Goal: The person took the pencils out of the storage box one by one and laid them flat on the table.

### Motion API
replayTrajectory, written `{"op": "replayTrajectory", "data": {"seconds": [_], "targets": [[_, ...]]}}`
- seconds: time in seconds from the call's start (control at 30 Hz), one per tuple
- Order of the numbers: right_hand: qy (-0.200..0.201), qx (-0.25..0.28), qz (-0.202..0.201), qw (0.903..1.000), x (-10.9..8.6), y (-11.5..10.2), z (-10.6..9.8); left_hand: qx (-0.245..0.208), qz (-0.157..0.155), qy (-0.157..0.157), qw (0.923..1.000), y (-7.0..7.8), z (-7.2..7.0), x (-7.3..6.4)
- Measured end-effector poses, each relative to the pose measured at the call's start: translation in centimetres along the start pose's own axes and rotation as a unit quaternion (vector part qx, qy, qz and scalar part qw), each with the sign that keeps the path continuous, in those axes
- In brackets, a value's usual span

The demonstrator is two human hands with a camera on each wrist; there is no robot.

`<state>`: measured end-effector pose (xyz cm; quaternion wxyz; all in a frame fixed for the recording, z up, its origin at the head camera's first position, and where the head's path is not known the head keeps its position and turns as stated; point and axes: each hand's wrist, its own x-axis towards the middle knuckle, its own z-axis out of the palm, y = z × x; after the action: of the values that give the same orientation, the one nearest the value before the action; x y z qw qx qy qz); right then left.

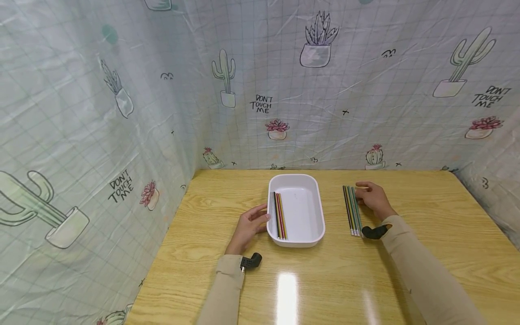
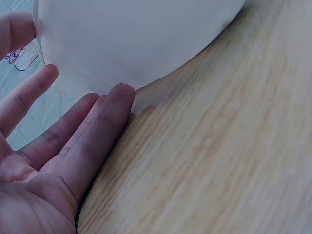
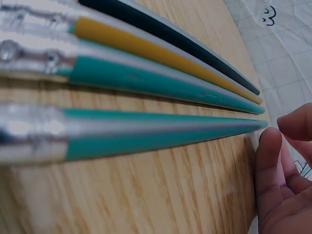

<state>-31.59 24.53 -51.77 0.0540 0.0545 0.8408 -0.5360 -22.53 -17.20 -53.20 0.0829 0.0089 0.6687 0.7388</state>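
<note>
A white rectangular tray [image 1: 302, 243] with rounded corners sits on the table. Along its left inner side lie several pencils [image 1: 280, 216], black, red and yellow among them. My left hand [image 1: 246, 226] is at the tray's left side, its relaxed fingers [image 2: 109, 117] resting against the outer wall. To the right of the tray, a black pencil [image 3: 170, 41], a yellow pencil [image 3: 161, 53] and teal pencils [image 3: 165, 134] lie side by side, metal ends toward me. My right hand [image 1: 373, 198] is by their far ends, thumb and fingertips bent close to the tip of the rightmost teal pencil.
The wooden table [image 1: 325, 284] reaches back to a hanging cloth [image 1: 252, 149] printed with cacti, which also covers the left and right sides. Each wrist wears a small black camera mount [image 1: 252, 260]. Bare wood lies between tray and loose pencils.
</note>
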Motion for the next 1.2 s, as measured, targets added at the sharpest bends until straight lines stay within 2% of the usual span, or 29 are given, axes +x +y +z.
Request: {"op": "replayTrajectory", "data": {"seconds": [0.2, 0.37, 0.53, 0.77, 1.03, 1.2], "targets": [[0.009, 0.022, 0.0, 0.9997, -0.1, -0.2, 0.0, 0.0, -0.003, 0.002, 1.0, 0.0, 0.0, 0.1], [0.014, 0.021, -0.006, 0.9997, -0.2, -0.8, 0.0, 0.0, -0.001, -0.002, 1.0, 0.0, 0.0, 0.1], [0.009, 0.015, -0.03, 0.9994, -0.3, -2.2, 0.4, 0.001, -0.002, -0.004, 1.0, 0.0, -0.1, 0.1], [-0.005, 0.043, -0.068, 0.9967, -0.6, -5.0, 1.6, 0.003, -0.001, -0.004, 1.0, 0.0, 0.0, 0.1], [-0.012, 0.057, -0.068, 0.996, -0.4, -7.0, 3.0, 0.001, -0.002, -0.003, 1.0, -0.2, -0.1, 0.3], [-0.033, 0.07, -0.074, 0.9943, -0.8, -8.1, 3.6, 0.001, -0.002, -0.003, 1.0, -0.2, 0.0, 0.3]]}}
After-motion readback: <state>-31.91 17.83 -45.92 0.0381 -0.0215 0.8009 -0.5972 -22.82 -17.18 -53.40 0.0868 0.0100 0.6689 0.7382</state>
